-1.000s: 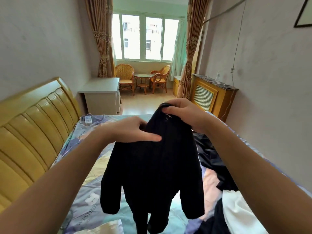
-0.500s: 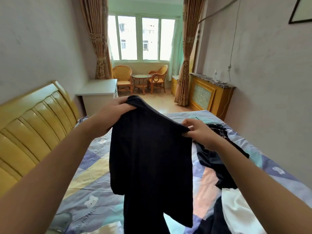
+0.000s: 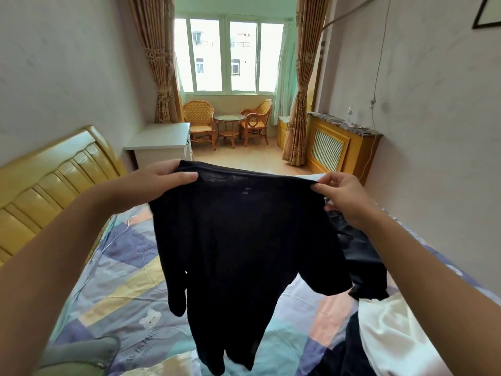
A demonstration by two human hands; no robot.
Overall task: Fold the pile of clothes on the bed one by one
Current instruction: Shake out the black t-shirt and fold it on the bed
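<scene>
Head view shows, nearest below the fingers, a rumpled heap: a white garment (image 3: 390,329) and dark clothes (image 3: 363,256) lie on the patchwork bed (image 3: 130,270), under and behind the right wrist. Above them hangs a black shirt (image 3: 238,245), spread in the air between both hands. The left hand (image 3: 160,180) has its thumb laid over one shoulder seam, fingers curled behind the cloth; the right hand (image 3: 339,194) pinches the other shoulder with fingertips. This looks like the shaking-out step for one garment. Next, I judge, the shirt must be laid flat on bare bedding beneath the left fingers, sleeves smoothed. No basket or box shows; beyond the fingertips stand a white cabinet (image 3: 160,142) and wicker chairs (image 3: 198,120).
</scene>
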